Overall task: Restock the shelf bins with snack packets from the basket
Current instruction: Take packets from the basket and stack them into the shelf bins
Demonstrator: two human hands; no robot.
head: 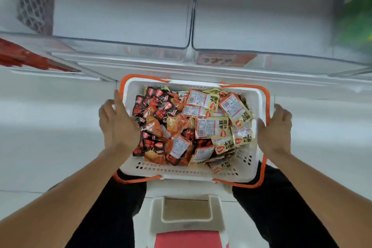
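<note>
Shelf bins point(120, 43) across the top of the view, clear-walled, two side by side with a seam between, both seemingly bare inside; blurred price label point(225, 59) on the front of the right-hand one. Directly below and nearer the body, white basket point(181, 175) with orange handles, far rim just beside the shelf edge, long axis running left to right, parallel to the bin fronts. Perched on or above a pale stool point(187, 217) between two dark-trousered legs; hard to tell whether resting or carried.

Inside, snack packets point(207, 127) heaped near the rim: red-and-black ones point(157, 110) filling the left half, yellow-and-white ones point(237, 110) filling the right.

Left hand point(118, 125) laid against the basket's left end, fingers fairly straight and pointing toward the shelf, palm side overlapping the red-and-black heap, thumb hidden; pinching the wall or merely pressing it, cannot tell. Right hand point(275, 129) clasping the right end, thumb inside the wall, fingers wrapped outside by the orange handle.

No packet in either hand yet, so restocking judged barely begun. Bins straight ahead and above the load, so any coming move likely forward and upward. Left hand closer to the red-and-black packets and the left bin, right hand closer to the yellow-and-white ones and the labelled bin.
</note>
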